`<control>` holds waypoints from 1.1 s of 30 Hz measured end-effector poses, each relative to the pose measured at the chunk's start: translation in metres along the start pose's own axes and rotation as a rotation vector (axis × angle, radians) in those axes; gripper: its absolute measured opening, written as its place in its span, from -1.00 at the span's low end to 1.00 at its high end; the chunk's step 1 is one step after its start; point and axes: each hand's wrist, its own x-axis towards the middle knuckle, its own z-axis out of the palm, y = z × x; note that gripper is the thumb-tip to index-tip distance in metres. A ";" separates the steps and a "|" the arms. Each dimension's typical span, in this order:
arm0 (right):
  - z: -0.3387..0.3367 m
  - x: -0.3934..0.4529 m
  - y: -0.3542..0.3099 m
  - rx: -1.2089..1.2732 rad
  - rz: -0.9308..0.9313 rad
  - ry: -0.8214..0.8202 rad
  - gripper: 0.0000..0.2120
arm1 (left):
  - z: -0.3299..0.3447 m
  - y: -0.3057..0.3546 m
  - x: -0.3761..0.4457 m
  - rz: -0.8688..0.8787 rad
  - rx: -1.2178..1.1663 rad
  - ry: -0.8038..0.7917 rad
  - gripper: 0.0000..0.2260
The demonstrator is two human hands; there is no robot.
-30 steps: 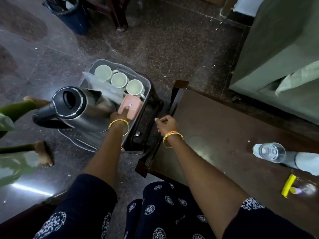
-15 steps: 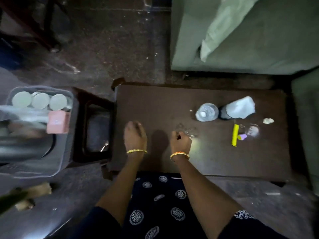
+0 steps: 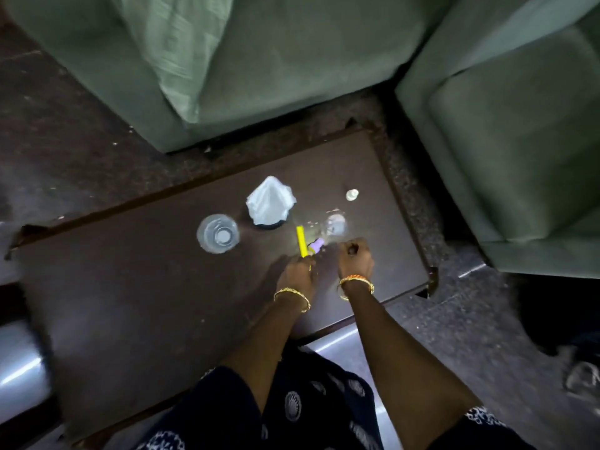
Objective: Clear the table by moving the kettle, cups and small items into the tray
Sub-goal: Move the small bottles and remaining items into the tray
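On the dark brown table (image 3: 136,287) lies a yellow stick (image 3: 302,240) with a small purple piece (image 3: 316,245) beside it. My left hand (image 3: 297,272) is closed on the near end of the yellow stick. My right hand (image 3: 355,259) is curled into a fist just to its right, below a clear glass item (image 3: 336,224); nothing shows inside the fist. A clear bottle (image 3: 218,233) stands upright to the left. A white plastic bag (image 3: 271,204) covers a dark object. A small white item (image 3: 352,194) lies farther back. Tray, kettle and cups are out of view.
Green sofas stand close behind the table (image 3: 292,60) and along its right end (image 3: 519,141). A pale green cushion (image 3: 175,43) leans on the back sofa. The table's near right corner (image 3: 428,284) is chipped. Speckled floor surrounds it.
The view swung right, away from the tray with kettle and cups. Both hands moved right across the table to the yellow stick and glass item; the left hand closed on the stick.
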 end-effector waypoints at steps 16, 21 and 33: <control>0.040 0.145 -0.007 -0.304 -0.254 -0.155 -0.74 | 0.041 0.003 0.099 -0.055 0.241 0.057 -0.68; 0.034 0.097 0.011 -0.164 -0.149 -0.134 -0.81 | 0.024 -0.003 0.069 -0.033 -0.145 0.204 -0.92; 0.078 -0.086 0.008 -0.146 -0.136 -0.350 -0.54 | -0.046 -0.098 -0.065 -0.174 -0.198 0.437 -0.84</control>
